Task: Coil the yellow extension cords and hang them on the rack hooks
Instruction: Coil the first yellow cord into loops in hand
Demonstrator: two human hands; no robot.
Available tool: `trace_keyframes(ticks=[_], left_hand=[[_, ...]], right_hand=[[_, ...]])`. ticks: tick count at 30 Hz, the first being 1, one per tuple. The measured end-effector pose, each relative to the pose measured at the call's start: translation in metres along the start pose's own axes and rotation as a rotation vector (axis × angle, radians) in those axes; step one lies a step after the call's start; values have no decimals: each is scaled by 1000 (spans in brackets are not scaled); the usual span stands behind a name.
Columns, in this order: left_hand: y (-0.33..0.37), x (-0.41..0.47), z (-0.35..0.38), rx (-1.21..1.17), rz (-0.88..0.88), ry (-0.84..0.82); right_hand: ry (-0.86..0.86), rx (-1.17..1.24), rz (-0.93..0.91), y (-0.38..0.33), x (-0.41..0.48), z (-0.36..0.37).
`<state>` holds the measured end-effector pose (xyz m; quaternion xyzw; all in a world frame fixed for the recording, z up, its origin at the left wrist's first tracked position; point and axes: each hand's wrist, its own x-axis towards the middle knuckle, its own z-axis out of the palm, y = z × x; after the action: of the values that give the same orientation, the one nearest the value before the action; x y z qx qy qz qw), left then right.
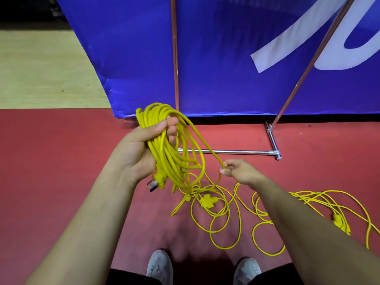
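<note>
On red floor, yellow cord point(222, 214) (tangled)

The thin extension cords point(224, 214) are bright yellow throughout, coil and loose loops alike, with a matching yellow cross-shaped socket block point(208, 200). The smooth floor mat point(51, 153) is brick red, bordered by pale tan flooring point(41, 64). The fabric banner point(222, 58) is deep blue with white curved lettering. The tubular rack frame point(226, 151) is shiny silver; the canvas shoes point(160, 266) are grey.
</note>
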<state>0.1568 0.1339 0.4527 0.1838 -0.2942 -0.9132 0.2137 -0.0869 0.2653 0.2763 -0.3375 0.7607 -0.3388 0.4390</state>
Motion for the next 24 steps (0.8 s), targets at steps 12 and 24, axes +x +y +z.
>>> trace_keyframes(ticks=[12, 24], left_hand=[[1, 8, -10, 387, 161, 413], [-22, -7, 11, 931, 46, 80]], right_hand=[[69, 168, -212, -110, -54, -4], [-513, -143, -375, -164, -109, -20]])
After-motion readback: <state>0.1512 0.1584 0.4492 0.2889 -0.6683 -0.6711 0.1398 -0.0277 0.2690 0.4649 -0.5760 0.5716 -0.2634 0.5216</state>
